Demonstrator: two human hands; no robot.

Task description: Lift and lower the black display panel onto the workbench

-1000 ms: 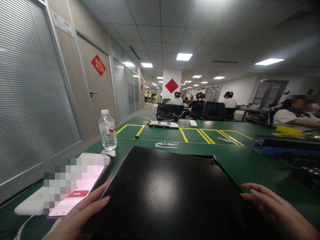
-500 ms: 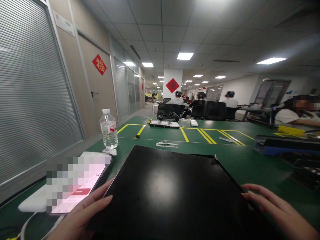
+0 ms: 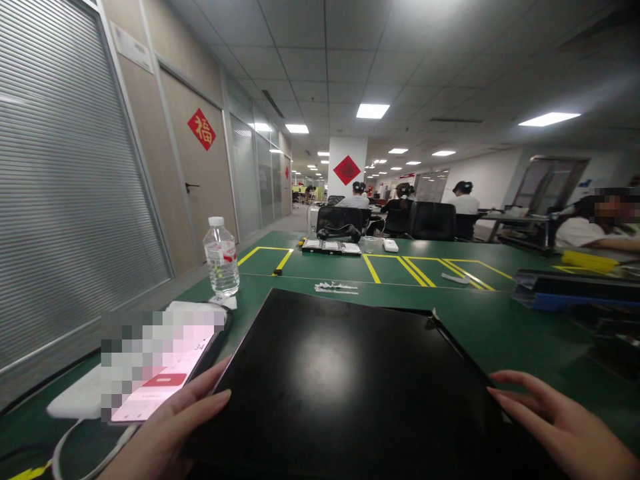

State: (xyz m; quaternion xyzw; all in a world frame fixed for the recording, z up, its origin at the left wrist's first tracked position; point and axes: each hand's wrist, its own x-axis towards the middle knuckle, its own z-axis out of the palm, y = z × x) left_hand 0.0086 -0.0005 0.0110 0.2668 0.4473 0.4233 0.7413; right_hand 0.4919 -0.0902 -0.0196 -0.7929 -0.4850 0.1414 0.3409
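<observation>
A large flat black panel (image 3: pixel 345 380) with a dull sheen fills the front middle of the head view. Its right side shows a raised edge and a small bent piece at the far corner. My left hand (image 3: pixel 185 413) grips the left edge, thumb on top and fingers round the side, partly hidden. At the right edge, my right hand (image 3: pixel 555 413) is closed against the panel, its fingertips on the rim. Whether the panel rests on the green table (image 3: pixel 480 320) or is lifted, I cannot tell. Just left of it lies a lit phone (image 3: pixel 165 380).
A water bottle (image 3: pixel 221 263) stands at the left. Black and blue long parts (image 3: pixel 570 293) lie at the right, near a seated person (image 3: pixel 590 227). Farther back are scraps of white paper (image 3: pixel 336 288), yellow tape lines and a black tray of parts (image 3: pixel 331 247).
The whole scene has shifted slightly to the right in view. Both hands keep their places on the panel's edges; otherwise little differs.
</observation>
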